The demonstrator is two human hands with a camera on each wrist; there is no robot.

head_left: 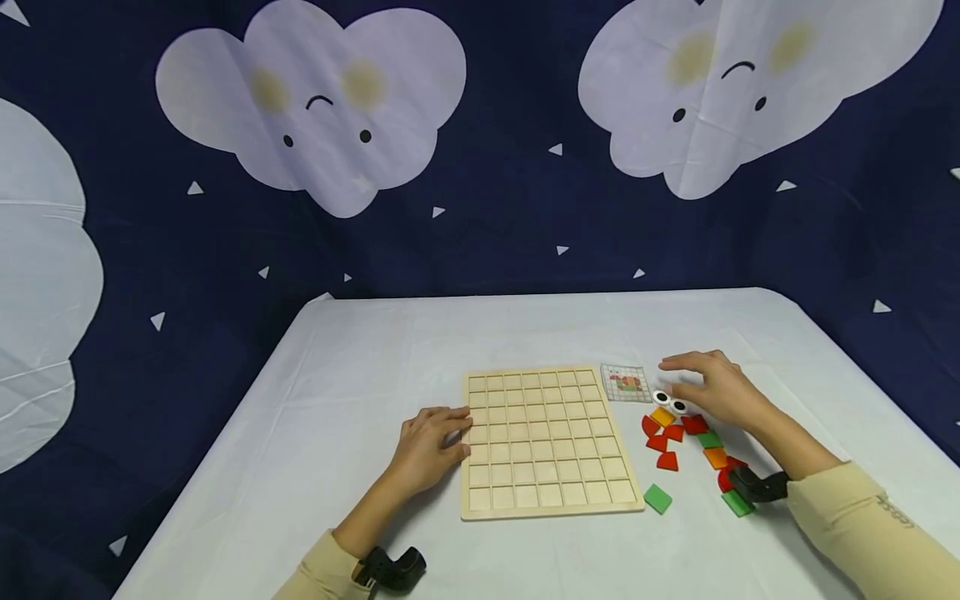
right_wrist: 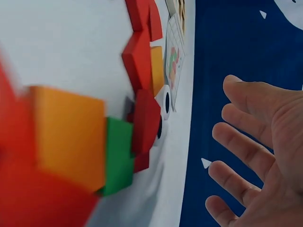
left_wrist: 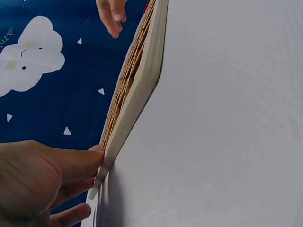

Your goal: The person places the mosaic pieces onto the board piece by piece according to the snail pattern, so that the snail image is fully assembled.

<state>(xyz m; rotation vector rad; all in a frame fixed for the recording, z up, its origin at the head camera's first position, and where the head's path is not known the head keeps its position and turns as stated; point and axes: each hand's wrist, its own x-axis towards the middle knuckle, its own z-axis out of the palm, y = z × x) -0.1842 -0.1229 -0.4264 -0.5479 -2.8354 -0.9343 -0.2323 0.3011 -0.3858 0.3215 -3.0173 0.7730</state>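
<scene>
A wooden grid board (head_left: 546, 442) with bare square cells lies on the white table. The left hand (head_left: 429, 448) touches its left edge with relaxed fingers; in the left wrist view, the fingertips of that hand (left_wrist: 52, 182) rest against the board's rim (left_wrist: 137, 94). Above the table, beside two eye pieces (head_left: 670, 402), the right hand (head_left: 720, 390) hovers with fingers apart and nothing between them. The right wrist view shows this hand (right_wrist: 265, 151) spread, away from the red, orange (right_wrist: 71, 137) and green (right_wrist: 118, 156) pieces.
A small picture card (head_left: 626, 383) lies at the board's upper right. Several red pieces (head_left: 667, 461), orange pieces (head_left: 662, 417) and green pieces (head_left: 657, 498) are scattered right of the board, some close to the right wrist's black camera (head_left: 757, 485).
</scene>
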